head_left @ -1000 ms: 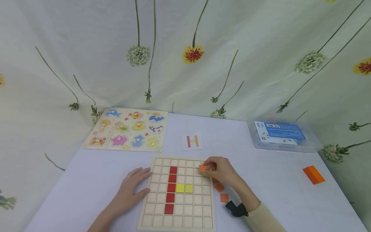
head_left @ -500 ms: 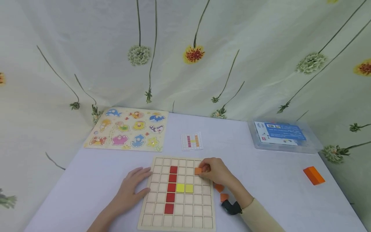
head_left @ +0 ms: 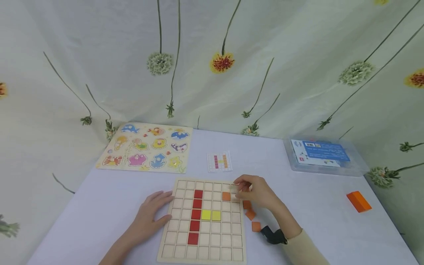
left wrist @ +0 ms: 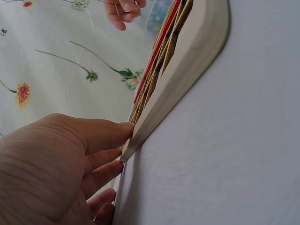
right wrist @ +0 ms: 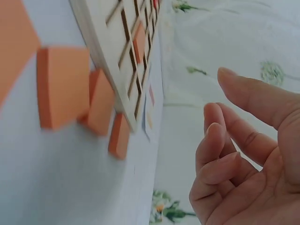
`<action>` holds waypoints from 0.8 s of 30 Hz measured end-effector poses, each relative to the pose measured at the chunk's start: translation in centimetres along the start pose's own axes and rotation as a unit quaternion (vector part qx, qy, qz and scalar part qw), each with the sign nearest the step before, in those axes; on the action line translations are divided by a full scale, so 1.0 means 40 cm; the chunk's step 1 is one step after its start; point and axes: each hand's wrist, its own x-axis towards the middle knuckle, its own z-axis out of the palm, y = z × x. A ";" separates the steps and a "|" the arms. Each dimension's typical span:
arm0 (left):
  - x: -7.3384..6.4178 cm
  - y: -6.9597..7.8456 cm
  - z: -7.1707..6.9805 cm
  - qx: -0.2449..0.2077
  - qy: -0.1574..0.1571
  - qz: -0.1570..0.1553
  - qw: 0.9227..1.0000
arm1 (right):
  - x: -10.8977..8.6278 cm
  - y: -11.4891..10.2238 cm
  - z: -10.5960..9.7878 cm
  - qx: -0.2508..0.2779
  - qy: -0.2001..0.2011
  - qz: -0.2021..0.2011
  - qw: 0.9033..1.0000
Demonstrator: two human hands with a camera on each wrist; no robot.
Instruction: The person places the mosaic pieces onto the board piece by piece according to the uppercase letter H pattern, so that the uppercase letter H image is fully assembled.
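Note:
A wooden grid board (head_left: 204, 253) lies on the white table, with a column of several red tiles (head_left: 195, 214) and two yellow tiles (head_left: 216, 215) in its cells. One orange tile (head_left: 226, 196) sits in a cell near the board's upper right. My left hand (head_left: 150, 213) rests at the left edge, thumb and fingertips touching the wooden side in the left wrist view. Over the upper right corner is my right hand (head_left: 256, 189), holding nothing; the right wrist view shows its thumb apart from the bent fingers. Loose orange tiles (right wrist: 69, 86) lie beside the board, below that hand.
Behind the board lies a small pattern card (head_left: 219, 161). A sea-animal puzzle (head_left: 145, 147) is at the back left, a clear plastic box (head_left: 326, 169) at the back right. An orange block (head_left: 359, 201) lies far right. A dark wrist strap (head_left: 273, 235) circles the right wrist.
My right hand brought an orange tile leftward into a cell near the board's upper right, let it go, and drew back to the right. The left hand stayed in place.

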 end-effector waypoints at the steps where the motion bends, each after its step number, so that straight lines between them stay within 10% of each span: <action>1: 0.000 0.000 0.000 0.000 -0.001 -0.001 1.000 | -0.002 0.004 -0.011 0.005 0.009 0.000 1.000; 10: -0.002 0.000 0.002 -0.001 -0.014 -0.022 1.000 | -0.019 0.097 -0.061 0.064 0.085 0.050 0.993; 24: 0.000 -0.004 0.006 0.004 -0.005 -0.005 1.000 | -0.020 0.180 -0.025 0.063 0.063 0.054 0.995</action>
